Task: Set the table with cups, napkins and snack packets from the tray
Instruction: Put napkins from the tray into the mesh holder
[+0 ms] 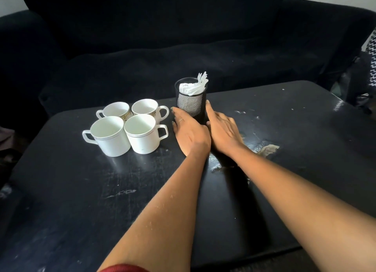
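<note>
My two hands flank the black mesh holder [190, 100], which stands upright on the dark, scuffed table [295, 117] and serves as my landmark here. White paper napkins [194, 88] are stuffed into it, their crumpled tops poking above its rim. My left hand [190, 132] lies just left of the holder's base, fingers straight and spread, palm down toward the tabletop, a thin ring [181, 120] on one finger; its fingertips reach beside the lower mesh wall, though I cannot tell whether they actually touch it. My right hand [220, 127] sits just right of the holder, fingers also straight and relaxed, the longest one lying along the holder's right side and seeming to touch it near mid-height. Neither hand is curled around anything. Left of the holder, beyond my left hand, four white cups stand upright and empty in a tight cluster: the back left cup [116, 111] and back right cup [146, 107] carry a patterned band, while the front left cup [108, 136] and front right cup [142, 134] have thin line trim. The front right cup's handle points toward my left hand, near it but apart. Behind the holder, past the table's far edge, is a dark sofa [183, 47].
</note>
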`<state>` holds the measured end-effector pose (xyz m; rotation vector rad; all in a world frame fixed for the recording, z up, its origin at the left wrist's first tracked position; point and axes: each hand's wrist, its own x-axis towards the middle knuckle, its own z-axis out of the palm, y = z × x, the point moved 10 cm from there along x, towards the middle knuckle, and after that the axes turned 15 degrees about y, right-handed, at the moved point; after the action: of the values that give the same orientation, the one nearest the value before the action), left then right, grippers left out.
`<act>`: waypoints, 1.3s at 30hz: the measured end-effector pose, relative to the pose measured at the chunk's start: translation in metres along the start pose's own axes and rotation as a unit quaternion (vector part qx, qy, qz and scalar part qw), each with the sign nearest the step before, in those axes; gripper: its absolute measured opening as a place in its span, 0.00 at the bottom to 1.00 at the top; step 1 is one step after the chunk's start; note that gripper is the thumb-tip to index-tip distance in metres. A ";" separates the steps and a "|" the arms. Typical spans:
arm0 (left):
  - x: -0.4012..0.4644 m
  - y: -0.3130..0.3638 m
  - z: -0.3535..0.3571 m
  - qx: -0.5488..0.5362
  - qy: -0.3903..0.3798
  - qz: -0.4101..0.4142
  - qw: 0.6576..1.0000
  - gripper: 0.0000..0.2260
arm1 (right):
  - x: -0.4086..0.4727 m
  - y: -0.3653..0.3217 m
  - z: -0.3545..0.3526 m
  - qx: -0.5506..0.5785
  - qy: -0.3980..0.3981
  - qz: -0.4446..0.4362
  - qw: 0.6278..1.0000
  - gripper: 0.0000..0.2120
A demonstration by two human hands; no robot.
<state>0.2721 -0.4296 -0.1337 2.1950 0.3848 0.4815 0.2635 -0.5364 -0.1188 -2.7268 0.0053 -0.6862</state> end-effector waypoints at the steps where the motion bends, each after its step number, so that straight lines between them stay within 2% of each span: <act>1: -0.001 0.000 -0.001 -0.003 0.004 -0.001 1.000 0.37 | 0.001 0.000 0.000 0.000 0.004 -0.001 1.000 0.30; 7: -0.007 -0.001 -0.012 -0.004 0.022 0.009 1.000 0.33 | -0.003 0.004 -0.010 -0.020 0.046 0.029 0.998 0.24; 17: -0.051 0.002 -0.047 -0.027 0.010 0.066 0.997 0.30 | -0.048 -0.010 -0.032 -0.067 0.064 0.024 0.995 0.23; 21: -0.078 0.004 -0.053 -0.019 -0.028 0.132 0.991 0.28 | -0.082 -0.017 -0.041 -0.063 0.035 0.014 0.997 0.22; 25: -0.105 -0.011 -0.064 0.013 -0.054 0.140 0.989 0.26 | -0.116 -0.028 -0.049 -0.064 -0.019 -0.004 0.998 0.23; 29: -0.138 -0.013 -0.088 0.015 -0.085 0.162 0.983 0.23 | -0.144 -0.060 -0.068 -0.101 -0.051 -0.090 0.989 0.26; 34: -0.161 -0.021 -0.118 0.003 -0.120 0.148 0.982 0.24 | -0.160 -0.089 -0.097 -0.109 -0.059 -0.173 0.977 0.28; 39: -0.144 -0.021 -0.178 0.080 -0.072 0.179 0.978 0.31 | -0.158 -0.125 -0.118 -0.105 -0.043 -0.193 0.975 0.31</act>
<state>0.0604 -0.3590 -0.0772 2.4513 -0.0549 0.4935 0.0602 -0.4416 -0.0542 -2.9909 -0.5131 -0.7015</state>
